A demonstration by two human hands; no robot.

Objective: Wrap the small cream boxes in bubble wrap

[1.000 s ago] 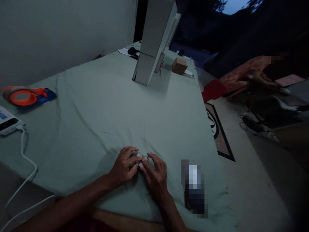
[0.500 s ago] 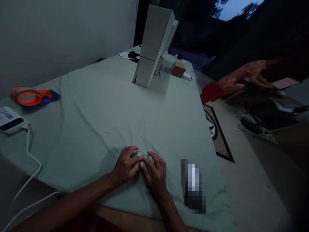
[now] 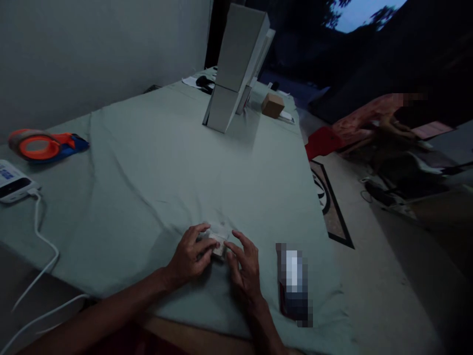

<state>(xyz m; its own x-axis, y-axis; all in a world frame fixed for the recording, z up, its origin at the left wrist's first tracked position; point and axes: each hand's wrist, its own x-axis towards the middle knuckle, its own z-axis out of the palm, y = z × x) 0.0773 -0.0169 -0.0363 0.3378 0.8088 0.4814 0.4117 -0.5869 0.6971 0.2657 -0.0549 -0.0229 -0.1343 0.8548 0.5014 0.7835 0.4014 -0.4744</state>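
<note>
A small whitish, box-like object (image 3: pixel 219 249) rests on the cloth near the table's front edge, between my two hands. Its exact kind is too small and dim to make out. My left hand (image 3: pixel 190 254) holds it from the left, thumb laid on its top. On the other side, my right hand (image 3: pixel 246 268) is open with fingers apart, the index fingertip at the object's right edge. Whether that fingertip touches it, I cannot tell. Something pale and translucent (image 3: pixel 220 229) lies just behind the object, between the fingers.
An orange and blue tape dispenser (image 3: pixel 48 146) and a white device (image 3: pixel 16 183) with a cable are at the left. A blurred-out item (image 3: pixel 294 283) lies right of my hands. Tall white boxes (image 3: pixel 240 54) and a brown box (image 3: pixel 272 105) stand farther back. A person (image 3: pixel 373 121) sits beyond the table.
My right hand has drawn slightly right and its fingers have spread, so more of the small object shows. The left hand stays at the object. The view has shifted slightly.
</note>
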